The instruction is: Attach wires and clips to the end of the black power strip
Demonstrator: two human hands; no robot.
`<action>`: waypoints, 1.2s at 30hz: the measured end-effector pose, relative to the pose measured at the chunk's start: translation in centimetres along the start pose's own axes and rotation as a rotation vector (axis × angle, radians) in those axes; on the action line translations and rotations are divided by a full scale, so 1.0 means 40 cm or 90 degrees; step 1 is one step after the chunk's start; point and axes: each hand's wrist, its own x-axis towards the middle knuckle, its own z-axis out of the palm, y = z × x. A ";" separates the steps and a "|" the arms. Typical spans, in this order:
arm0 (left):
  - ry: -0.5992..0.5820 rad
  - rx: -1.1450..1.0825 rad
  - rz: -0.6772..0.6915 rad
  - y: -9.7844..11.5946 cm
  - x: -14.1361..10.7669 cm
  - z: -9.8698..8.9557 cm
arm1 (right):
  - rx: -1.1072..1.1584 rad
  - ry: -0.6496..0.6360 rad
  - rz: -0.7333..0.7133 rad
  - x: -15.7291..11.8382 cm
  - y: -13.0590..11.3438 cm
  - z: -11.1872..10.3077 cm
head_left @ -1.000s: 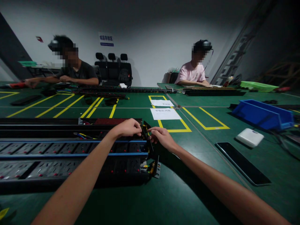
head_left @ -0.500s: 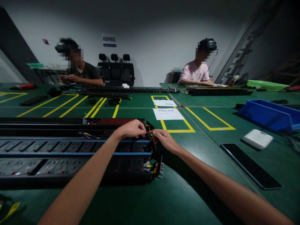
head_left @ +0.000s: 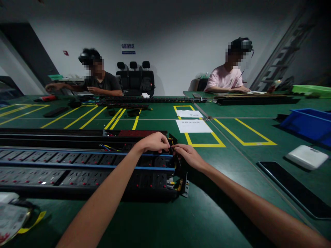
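Note:
Long black socket strips [head_left: 85, 159] with red dots lie side by side at the left, their right ends below my hands. My left hand [head_left: 156, 142] is closed in a pinch over the end of the back strip. Facing it from the right, my right hand [head_left: 188, 155] is also pinched, its fingertips nearly meeting the left ones. What the fingertips hold is too small and dark to make out. Yellow wires and a dark end plate show around them. A metal bracket [head_left: 186, 187] stands at the front strip's end.
White paper sheets [head_left: 194, 126] lie beyond my hands. On the right are a black phone [head_left: 294, 187], a white box [head_left: 307, 157] and a blue bin [head_left: 307, 125]. Two people sit across the table. A roll with yellow tape [head_left: 33, 223] is at the lower left.
The whole view has shifted, so strips and hands appear further right. Both hands keep their pinch at the strip end. The person at the left has stretched an arm out sideways.

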 end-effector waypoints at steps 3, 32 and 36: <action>-0.008 -0.021 -0.005 0.002 -0.002 -0.003 | 0.005 -0.001 0.002 0.001 0.003 0.000; -0.018 -0.059 -0.056 0.005 -0.005 -0.013 | 0.014 0.029 0.017 0.002 0.009 -0.001; -0.022 -0.044 -0.050 0.005 -0.004 -0.012 | 0.014 0.025 0.007 0.001 0.007 0.001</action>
